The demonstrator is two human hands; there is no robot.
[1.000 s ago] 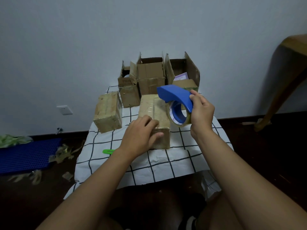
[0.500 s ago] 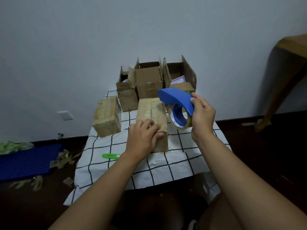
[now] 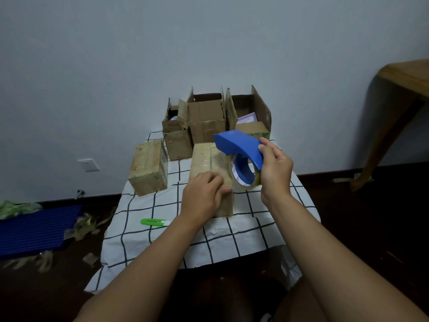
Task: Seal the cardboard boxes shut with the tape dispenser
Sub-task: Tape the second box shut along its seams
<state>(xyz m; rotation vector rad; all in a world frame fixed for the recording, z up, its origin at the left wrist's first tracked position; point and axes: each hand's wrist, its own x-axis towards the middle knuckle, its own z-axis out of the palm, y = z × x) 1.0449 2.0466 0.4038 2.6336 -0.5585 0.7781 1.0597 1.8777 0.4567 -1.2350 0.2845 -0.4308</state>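
A person's two bare arms reach forward over a small table [image 3: 274, 231] covered with a white cloth marked by a black grid. Five cardboard boxes sit on it. The near middle box [image 3: 210, 162] is closed, long and glossy with tape; the left hand [image 3: 202, 196] lies on its near end, fingers together and pressing down on the top. The right hand [image 3: 275, 171] is clamped on one blue tape dispenser [image 3: 240, 146], fingers wrapped around its curved handle, holding it raised just to the right of that box. The roll of clear tape [image 3: 243, 174] in the dispenser hangs beside the box's near right edge.

To the left stands a second closed box [image 3: 148, 167], apart from the first. At the far edge, against the wall, are three open boxes [image 3: 205, 120] side by side with flaps standing up.

One green utility knife [image 3: 154, 221] lies on the cloth near the left forearm. On the dark floor to the left are one blue mat [image 3: 34, 230] and scattered scraps of used tape [image 3: 86, 225]. One wooden table leg [image 3: 392, 126] shows at far right.
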